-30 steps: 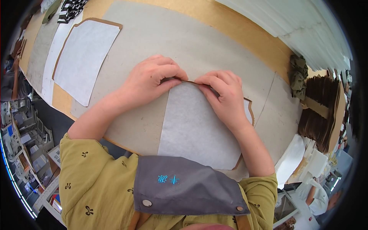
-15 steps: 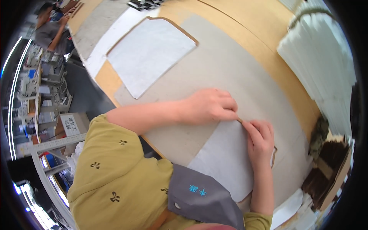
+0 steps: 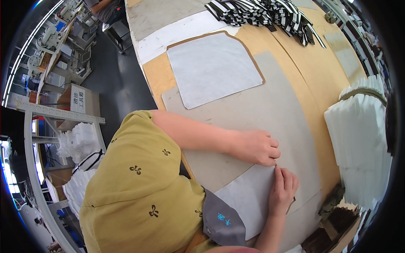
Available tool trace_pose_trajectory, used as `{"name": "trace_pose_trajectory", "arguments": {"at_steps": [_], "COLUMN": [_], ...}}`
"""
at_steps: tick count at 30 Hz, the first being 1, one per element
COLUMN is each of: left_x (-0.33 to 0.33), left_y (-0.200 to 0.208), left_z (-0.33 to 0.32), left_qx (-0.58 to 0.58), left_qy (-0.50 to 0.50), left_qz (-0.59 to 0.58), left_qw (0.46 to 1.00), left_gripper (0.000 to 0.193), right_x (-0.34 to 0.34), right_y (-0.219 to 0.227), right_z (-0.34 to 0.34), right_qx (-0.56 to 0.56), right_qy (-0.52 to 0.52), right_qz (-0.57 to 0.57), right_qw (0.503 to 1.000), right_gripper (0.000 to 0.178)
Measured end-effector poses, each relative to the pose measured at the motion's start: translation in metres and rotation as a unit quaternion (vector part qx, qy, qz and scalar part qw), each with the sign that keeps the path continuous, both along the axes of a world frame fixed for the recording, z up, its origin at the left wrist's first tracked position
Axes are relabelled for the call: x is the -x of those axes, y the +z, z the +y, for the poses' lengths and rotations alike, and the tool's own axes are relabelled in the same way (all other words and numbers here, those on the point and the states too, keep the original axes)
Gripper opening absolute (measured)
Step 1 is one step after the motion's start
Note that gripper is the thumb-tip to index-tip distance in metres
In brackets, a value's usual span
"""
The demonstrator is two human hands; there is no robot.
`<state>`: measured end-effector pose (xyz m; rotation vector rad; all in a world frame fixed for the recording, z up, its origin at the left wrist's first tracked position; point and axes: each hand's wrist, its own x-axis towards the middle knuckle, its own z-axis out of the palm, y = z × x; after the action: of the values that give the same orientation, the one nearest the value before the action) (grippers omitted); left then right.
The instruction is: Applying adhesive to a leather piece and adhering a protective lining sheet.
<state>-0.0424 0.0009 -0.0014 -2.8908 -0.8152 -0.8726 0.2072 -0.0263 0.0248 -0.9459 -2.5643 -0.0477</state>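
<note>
A white panel [image 3: 249,196] with a narrow brown edge lies on the table in front of me, partly covered by my right forearm and grey apron. Both hands meet at its far corner. My left hand [image 3: 255,147] reaches across from the left, its fingers curled closed on the brown edge. Just nearer, my right hand [image 3: 283,189] pinches the same edge between thumb and fingers, almost touching the left fingertips. The exact fold under the fingers is hidden. Farther away, a second white panel [image 3: 215,69] with brown edging lies flat, untouched.
A grey sheet [image 3: 236,114] covers part of the wooden table [image 3: 312,101]. Black-and-white strips [image 3: 253,14] are heaped at the far side. A tied white bundle [image 3: 358,143] stands at right, above a box of dark pieces [image 3: 333,236]. Left are a metal rack [image 3: 31,168] and a person [image 3: 105,8].
My view has turned, so the table and second panel appear farther right and more strips show. Both hands stay at the panel's corner, still gripping its edge.
</note>
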Motion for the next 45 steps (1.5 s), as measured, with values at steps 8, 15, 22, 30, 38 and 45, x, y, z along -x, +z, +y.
{"name": "trace_pose_trajectory", "arguments": {"at_steps": [8, 15, 22, 30, 38, 45], "left_x": [-0.001, -0.013, -0.010, -0.024, -0.093, -0.163], "left_y": [-0.004, 0.012, 0.031, 0.038, 0.078, 0.053], "left_z": [-0.002, -0.002, 0.000, 0.005, 0.038, 0.035], "left_qx": [0.058, 0.412, 0.601, 0.605, 0.402, 0.423], "left_qy": [-0.008, -0.024, 0.099, 0.115, 0.038, -0.056], "left_qz": [-0.055, -0.235, -0.195, -0.147, 0.192, 0.126], "left_qw": [0.997, 0.880, 0.769, 0.775, 0.894, 0.896], "left_gripper": [0.019, 0.028, 0.025, 0.025, 0.029, 0.029], "right_x": [0.002, -0.017, -0.011, -0.090, -0.096, -0.091], "right_y": [0.005, 0.007, 0.007, 0.009, 0.002, -0.005], "right_z": [-0.003, 0.001, 0.016, -0.042, -0.079, -0.084], "right_qx": [0.154, 0.289, 0.122, 0.138, 0.059, 0.048], "right_qy": [-0.126, -0.193, -0.149, -0.318, -0.284, -0.301], "right_qz": [0.106, 0.135, 0.152, 0.217, 0.089, 0.065], "right_qw": [0.974, 0.928, 0.969, 0.913, 0.953, 0.950], "right_gripper": [0.014, 0.015, 0.007, 0.011, 0.022, 0.024]}}
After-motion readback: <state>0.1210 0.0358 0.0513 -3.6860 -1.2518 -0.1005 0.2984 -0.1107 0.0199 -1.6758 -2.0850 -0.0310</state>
